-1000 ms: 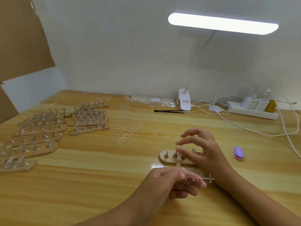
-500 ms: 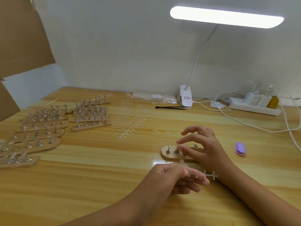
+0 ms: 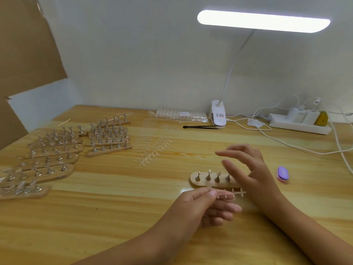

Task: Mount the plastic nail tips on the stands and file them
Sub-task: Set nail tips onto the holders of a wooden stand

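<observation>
Change since half a second back: right grip (image 3: 252, 175) up off the wooden stand (image 3: 198, 183), no longer resting on its pegs. Four pegs uncovered now, right end of the stand hidden behind the palm. Fingers of that grip straight and spread wide, blurred, holding nothing, hovering over the stand's right half.

Left grip (image 3: 202, 205) closed in a pinch, thumb and forefinger on the near end of a clear strip of nail tips (image 3: 232, 194). Other fingers loosely extended beneath. Strip pointing right, level, now just at the near edge of the stand, nearer to it than before.

Stand flat on the desk (image 3: 133, 207), in the same spot. Purple file block (image 3: 283, 174) just right of the right grip, untouched. Many filled stands (image 3: 57, 157) in rows at far left, loose strips of tips (image 3: 152, 150) between them and the hands.
</observation>
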Available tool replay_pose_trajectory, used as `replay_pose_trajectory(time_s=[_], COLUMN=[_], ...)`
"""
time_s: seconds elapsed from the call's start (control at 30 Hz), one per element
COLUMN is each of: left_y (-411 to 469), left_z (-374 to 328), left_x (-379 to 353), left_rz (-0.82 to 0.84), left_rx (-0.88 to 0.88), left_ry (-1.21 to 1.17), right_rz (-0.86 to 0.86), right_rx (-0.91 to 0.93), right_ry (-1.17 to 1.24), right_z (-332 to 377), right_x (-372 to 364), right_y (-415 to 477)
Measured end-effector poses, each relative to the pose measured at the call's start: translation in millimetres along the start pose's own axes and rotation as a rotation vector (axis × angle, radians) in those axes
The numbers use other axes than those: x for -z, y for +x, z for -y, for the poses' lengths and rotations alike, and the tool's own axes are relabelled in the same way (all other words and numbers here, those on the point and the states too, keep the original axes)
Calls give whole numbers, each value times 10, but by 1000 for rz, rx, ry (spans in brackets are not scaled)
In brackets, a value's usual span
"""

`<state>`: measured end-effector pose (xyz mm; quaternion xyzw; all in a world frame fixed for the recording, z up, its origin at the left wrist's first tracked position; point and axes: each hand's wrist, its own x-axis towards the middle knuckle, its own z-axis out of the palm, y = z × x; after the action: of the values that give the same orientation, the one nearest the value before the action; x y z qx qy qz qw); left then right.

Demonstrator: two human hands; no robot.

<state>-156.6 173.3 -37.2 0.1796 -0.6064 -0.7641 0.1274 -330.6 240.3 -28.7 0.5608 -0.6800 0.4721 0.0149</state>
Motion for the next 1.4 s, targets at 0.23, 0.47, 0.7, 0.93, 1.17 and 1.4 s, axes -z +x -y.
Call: replay_pose_trajectory(time_s=[0.23,0.47,0.7,0.93,1.17,1.4], left_y=[25,25,7,-74,33,232], left_z=[-27,-44,-31,-55,-77,-341], left_x=[-19,13,28,92,313,881], left_rz=[-20,-26,-66,-124,-209,-536], left_rx=[8,-16,-47,-365,-866,-578], left_ry=[-45,-9,28,693,1599,1667], right_rz=[268,118,71,133,41,66], right_rx=[92,253,406,237,-139,-280], right_ry=[75,-6,-71,46,425,300], right_z=[272,245,222,192,-77,-199], right_x=[152,59,-12,-18,34,3], right_y=[-78,-102,-101,-95,0,186])
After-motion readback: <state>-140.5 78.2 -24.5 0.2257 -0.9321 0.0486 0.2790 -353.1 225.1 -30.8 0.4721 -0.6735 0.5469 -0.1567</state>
